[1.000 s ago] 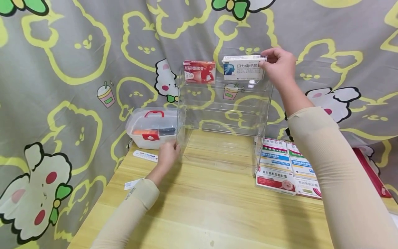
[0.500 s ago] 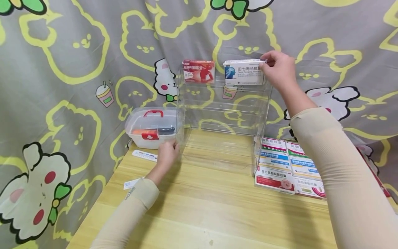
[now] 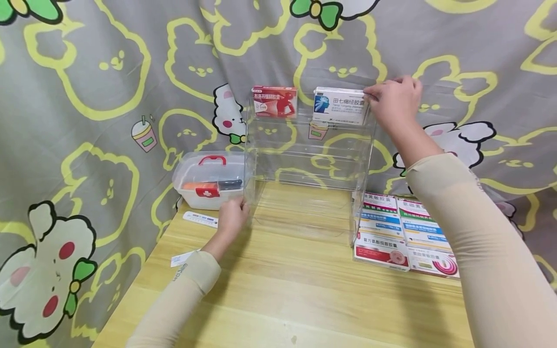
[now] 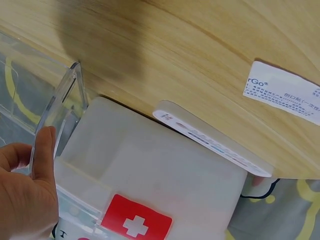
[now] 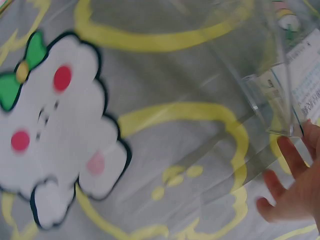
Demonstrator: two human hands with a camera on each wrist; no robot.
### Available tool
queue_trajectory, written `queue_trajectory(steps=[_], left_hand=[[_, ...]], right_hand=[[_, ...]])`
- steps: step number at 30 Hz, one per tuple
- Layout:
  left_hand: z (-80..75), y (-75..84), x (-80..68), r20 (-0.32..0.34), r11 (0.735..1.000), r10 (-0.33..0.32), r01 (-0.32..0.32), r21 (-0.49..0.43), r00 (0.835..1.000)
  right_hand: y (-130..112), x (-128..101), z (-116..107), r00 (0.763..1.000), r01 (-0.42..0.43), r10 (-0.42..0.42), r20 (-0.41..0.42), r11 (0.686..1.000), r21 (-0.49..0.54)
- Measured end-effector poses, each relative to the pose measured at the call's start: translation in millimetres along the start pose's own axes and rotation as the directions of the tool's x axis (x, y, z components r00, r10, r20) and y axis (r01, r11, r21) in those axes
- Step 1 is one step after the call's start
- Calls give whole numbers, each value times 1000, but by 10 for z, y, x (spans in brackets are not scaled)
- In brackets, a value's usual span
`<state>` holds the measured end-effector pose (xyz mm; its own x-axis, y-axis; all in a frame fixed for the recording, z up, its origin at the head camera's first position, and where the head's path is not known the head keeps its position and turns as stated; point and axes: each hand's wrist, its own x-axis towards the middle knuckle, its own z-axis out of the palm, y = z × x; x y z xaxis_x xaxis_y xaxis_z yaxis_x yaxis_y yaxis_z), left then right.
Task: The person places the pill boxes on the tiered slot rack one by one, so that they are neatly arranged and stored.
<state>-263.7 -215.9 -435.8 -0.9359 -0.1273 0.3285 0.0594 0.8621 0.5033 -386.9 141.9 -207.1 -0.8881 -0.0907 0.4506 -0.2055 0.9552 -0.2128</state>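
Observation:
A clear plastic tiered rack [image 3: 304, 227] stands on the wooden table. My left hand [image 3: 232, 217] pinches its left side panel low down; in the left wrist view the fingers [image 4: 45, 150] lie on both faces of the panel. On the rack's top tier, a white medicine box [image 3: 339, 106] with a blue head picture leans at the right. My right hand [image 3: 396, 99] reaches to that box's right end, fingertips at its upper corner. The right wrist view has its fingers [image 5: 292, 155] spread by the rack's corner. A red medicine box [image 3: 275, 102] stands upright on the tier's left.
A first-aid box [image 3: 211, 179] with a red handle and clear lid sits left of the rack. Before it lie a thermometer case [image 3: 200, 218] and a small white packet [image 3: 182, 258]. Several medicine boxes [image 3: 383, 251] lie flat at right. A patterned curtain [image 3: 109, 159] hangs behind.
The white box has come down onto the top tier beside the red box. My right fingers have drawn back from its front face to its end. The left hand stays on the rack.

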Motion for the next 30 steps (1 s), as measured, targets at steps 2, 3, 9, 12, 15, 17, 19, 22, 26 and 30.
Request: queue_trajectory(steps=[2,3,9,12,15,17,19,22,26,30], left_hand=[[-8,-4,-6,5,1000,7,-7,2,1000],[-11,-6,-9,6,1000,9,-9,4,1000],[11,-9,-19,4,1000,19,-19,19,1000],[12,-3,-25,4,1000,25,-25,16,1000],[-1,5,-29,5,1000,24,-24,12,1000],[-15,8,-27,7,1000,23,-23,11,1000],[-25,5,-28,8,1000,23,-23,11,1000],[-43,-5,-34,12,1000,18,-18,6,1000],[-76,-15,-38,7,1000,8,-8,-2,1000],[-63,-4,-38,-8,1000,25,-25,12,1000]], right_hand=[[-2,-9,-5,999,34,-28,40,990,-134],[2,-14,-2,997,54,-41,73,981,-186],[34,-55,8,965,83,-23,261,971,-223],[55,-104,-14,969,81,-34,245,979,-187],[82,-158,-77,974,78,-44,221,986,-147],[106,-198,-138,978,73,-46,204,990,-125],[135,-244,-219,980,62,-39,196,991,-116],[196,-330,-332,986,38,-22,168,995,-95],[313,-455,-404,994,10,-7,107,999,-32],[520,-658,-408,990,-31,26,136,999,32]])
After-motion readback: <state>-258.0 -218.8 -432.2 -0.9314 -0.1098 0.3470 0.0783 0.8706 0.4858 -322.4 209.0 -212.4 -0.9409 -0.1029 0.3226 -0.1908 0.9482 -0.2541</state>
